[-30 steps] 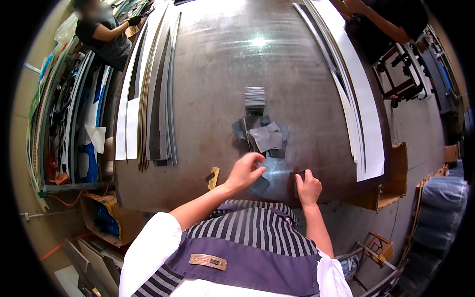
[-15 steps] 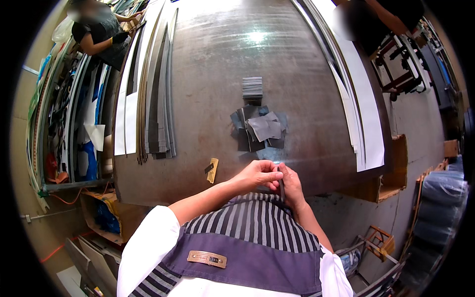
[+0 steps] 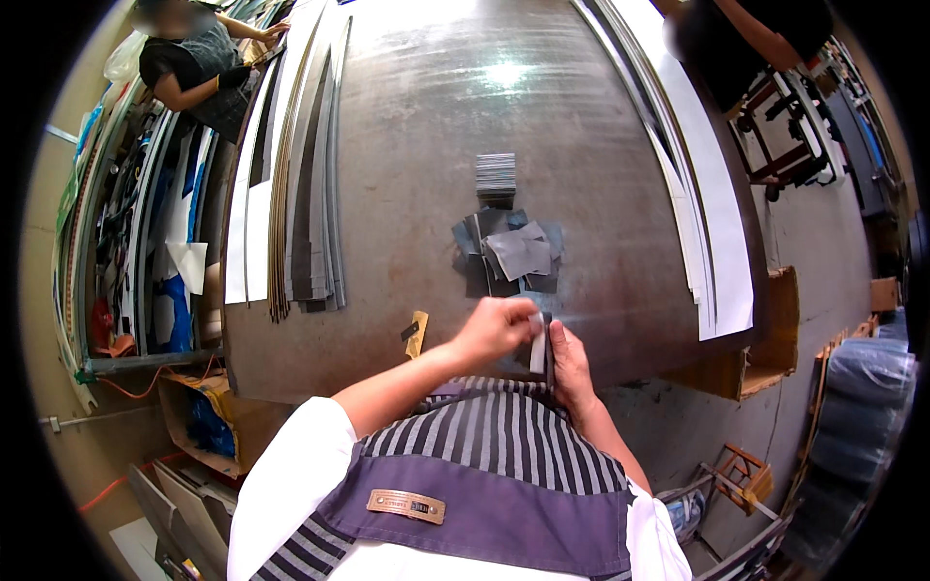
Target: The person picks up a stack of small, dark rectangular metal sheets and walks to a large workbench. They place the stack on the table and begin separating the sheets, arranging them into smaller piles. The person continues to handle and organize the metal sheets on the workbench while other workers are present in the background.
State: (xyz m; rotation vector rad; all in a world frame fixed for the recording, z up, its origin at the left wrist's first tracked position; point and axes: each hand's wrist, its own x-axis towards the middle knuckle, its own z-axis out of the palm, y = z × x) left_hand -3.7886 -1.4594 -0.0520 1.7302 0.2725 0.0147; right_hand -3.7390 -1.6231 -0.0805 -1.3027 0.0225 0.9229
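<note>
A: Small grey sheet piece [image 3: 539,351], where is it?
B: Held upright between both hands at the near edge of the metal table [image 3: 407,145].
A: The hands?
B: Left hand [image 3: 496,329] pinches its top; right hand [image 3: 567,360] grips its side. A loose grey pile [image 3: 513,254] lies just beyond.

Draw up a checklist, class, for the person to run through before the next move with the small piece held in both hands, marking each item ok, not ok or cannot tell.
1. Left hand grips the pale small piece: ok.
2. Right hand grips a dark piece beside it: ok.
3. Pieces lined up edge to edge: cannot tell, too small.
4. Loose pile of grey squares within view on the table: ok.
5. Neat stack stands apart from the pile: ok.
6. Long strips lie clear of the hands: ok.
</note>
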